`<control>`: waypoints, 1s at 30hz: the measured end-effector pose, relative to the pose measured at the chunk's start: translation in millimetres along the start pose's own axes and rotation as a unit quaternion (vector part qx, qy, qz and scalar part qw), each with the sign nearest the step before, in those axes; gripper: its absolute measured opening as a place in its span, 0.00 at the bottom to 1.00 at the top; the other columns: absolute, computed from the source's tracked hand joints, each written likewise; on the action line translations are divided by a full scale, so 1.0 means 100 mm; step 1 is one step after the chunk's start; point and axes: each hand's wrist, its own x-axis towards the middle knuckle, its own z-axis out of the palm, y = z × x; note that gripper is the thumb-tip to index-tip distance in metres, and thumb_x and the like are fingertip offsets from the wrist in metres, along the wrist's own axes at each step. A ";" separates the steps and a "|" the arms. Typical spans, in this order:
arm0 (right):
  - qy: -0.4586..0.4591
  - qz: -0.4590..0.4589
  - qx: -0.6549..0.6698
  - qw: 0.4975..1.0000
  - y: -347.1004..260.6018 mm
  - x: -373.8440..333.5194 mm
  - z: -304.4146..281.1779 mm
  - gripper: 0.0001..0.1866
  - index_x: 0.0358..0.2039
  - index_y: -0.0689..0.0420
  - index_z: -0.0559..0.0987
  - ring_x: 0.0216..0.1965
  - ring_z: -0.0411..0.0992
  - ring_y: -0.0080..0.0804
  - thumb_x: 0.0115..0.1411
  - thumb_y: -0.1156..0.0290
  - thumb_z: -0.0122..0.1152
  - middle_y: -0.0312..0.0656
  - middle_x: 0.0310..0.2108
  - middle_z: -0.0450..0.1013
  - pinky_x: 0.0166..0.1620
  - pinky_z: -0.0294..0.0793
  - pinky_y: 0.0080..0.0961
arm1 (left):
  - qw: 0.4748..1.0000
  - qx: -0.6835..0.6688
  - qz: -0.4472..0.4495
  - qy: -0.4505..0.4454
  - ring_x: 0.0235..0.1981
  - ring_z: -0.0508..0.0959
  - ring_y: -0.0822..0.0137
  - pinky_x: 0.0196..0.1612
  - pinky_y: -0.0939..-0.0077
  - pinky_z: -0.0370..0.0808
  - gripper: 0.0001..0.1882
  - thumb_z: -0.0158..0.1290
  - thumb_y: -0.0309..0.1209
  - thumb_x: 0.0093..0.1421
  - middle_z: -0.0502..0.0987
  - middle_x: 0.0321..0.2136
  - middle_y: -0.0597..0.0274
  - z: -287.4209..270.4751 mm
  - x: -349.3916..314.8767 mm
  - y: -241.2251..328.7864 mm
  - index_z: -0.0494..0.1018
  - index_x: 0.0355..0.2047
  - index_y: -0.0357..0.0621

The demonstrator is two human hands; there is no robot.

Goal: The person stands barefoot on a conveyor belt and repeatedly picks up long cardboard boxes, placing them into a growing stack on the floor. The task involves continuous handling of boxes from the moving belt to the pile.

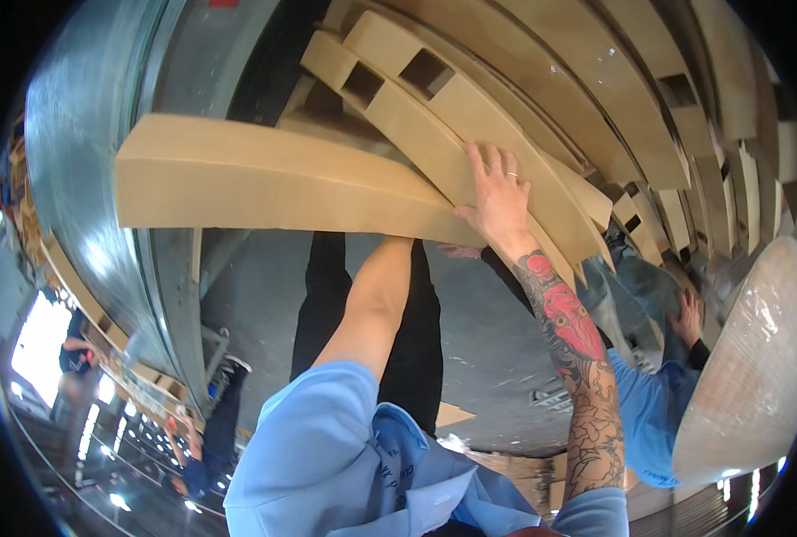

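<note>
A long brown cardboard box [264, 183] lies crosswise in front of me, its left end toward a metal surface. My left forearm reaches up to its underside; the box hides my left hand, so its fingers do not show. My right hand [499, 197], a ring on one finger, lies with spread fingers on a slanting long cardboard box [470, 112]. That box lies against another long box [376, 94], and both have square cut-outs near the far end. The crosswise box's right end touches these slanting boxes, close to my right wrist.
More long cardboard boxes [586, 80] are stacked at the right. A co-worker in a blue shirt [644, 412] stands there beside a plastic-wrapped roll-like shape [747, 376]; a co-worker's hand [461, 251] shows under the boxes. A shiny metal surface [90, 206] curves along the left. Other people work farther left.
</note>
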 end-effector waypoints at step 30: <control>-0.042 0.006 0.144 0.989 -0.13 -0.54 -0.42 0.39 0.66 0.55 0.63 0.63 0.64 0.52 0.61 0.49 0.62 0.54 0.63 0.65 0.63 0.62 0.48 | 0.913 0.402 -0.062 0.001 0.59 0.68 0.64 0.59 0.54 0.62 0.29 0.60 0.35 0.58 0.71 0.57 0.66 0.15 -1.26 -0.50 0.68 0.60 0.50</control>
